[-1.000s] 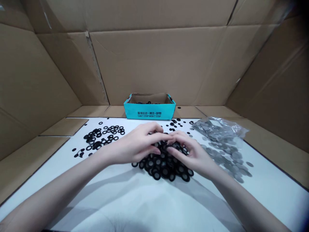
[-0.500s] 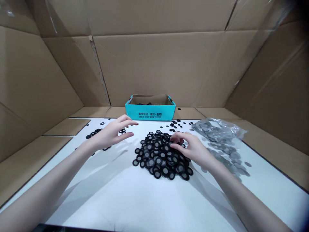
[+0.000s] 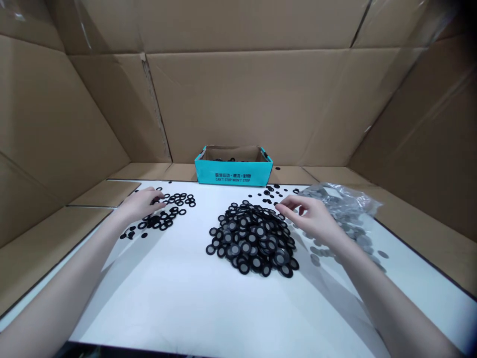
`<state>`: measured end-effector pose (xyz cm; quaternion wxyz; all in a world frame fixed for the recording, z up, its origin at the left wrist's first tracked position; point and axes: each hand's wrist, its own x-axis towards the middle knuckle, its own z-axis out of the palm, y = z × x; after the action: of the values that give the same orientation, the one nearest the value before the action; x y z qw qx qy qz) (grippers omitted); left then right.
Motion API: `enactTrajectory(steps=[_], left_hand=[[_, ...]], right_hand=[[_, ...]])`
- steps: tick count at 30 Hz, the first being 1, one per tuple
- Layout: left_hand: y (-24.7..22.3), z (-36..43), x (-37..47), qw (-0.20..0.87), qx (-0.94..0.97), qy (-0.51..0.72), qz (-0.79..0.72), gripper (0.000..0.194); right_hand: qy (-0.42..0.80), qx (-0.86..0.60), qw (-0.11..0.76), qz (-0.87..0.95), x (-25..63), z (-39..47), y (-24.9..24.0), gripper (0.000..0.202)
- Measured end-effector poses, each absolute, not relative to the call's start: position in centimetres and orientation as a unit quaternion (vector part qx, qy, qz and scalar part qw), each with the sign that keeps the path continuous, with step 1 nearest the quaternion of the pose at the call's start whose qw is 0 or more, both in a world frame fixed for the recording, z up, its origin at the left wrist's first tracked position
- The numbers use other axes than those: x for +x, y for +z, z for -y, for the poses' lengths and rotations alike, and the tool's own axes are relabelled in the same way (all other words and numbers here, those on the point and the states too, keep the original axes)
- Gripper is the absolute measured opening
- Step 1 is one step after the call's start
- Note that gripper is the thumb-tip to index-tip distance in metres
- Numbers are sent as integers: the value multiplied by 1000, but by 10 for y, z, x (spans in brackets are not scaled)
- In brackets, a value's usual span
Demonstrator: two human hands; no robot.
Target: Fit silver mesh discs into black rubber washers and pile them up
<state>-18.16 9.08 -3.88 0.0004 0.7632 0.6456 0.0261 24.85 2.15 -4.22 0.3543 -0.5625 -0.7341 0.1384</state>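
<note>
Over the loose black rings (image 3: 174, 211) on the left of the table, my left hand (image 3: 143, 204) has its thumb and fingers bent but apart. Its fingertips are close to the rings, and nothing shows held between them. To the right, my right hand (image 3: 307, 213) is just above the far right edge of a heap of black rings with grey discs in their centres (image 3: 252, 238). Its thumb and forefinger are pinched together. A tiny dark spot shows at the tips, but whether it is a held piece is unclear.
A turquoise box (image 3: 233, 173) with black pieces inside stands at the back. Small black pieces (image 3: 269, 191) are scattered before it. A clear plastic bag (image 3: 341, 199) and loose grey discs (image 3: 363, 240) lie on the right. Cardboard walls (image 3: 246, 104) enclose the table.
My left hand has moved left, from above the middle of the table to the black rings. My right hand has drawn back from the heap, slightly to the right.
</note>
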Motion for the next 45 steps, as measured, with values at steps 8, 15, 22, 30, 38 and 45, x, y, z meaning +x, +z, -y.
enactTrajectory(steps=[8,15,22,30,38,45], left_hand=[[-45,-99,-191,28,764,3,-644,42],[-46,-103,-198,32,757,0,-653,34],[-51,-108,-200,29,748,6,-663,33],[-50,-108,-201,34,734,24,-678,33],[-50,-110,-206,38,702,51,-709,32],[-51,-112,-211,49,693,77,-715,38]], right_hand=[[101,-581,341,732,268,-28,-47,29],[8,-623,223,750,300,-25,-83,27],[-17,-616,178,767,296,-26,-101,28],[-58,-653,187,732,328,-16,-104,23],[-23,-666,277,692,335,-18,-104,14],[50,-677,363,639,341,-15,-94,15]])
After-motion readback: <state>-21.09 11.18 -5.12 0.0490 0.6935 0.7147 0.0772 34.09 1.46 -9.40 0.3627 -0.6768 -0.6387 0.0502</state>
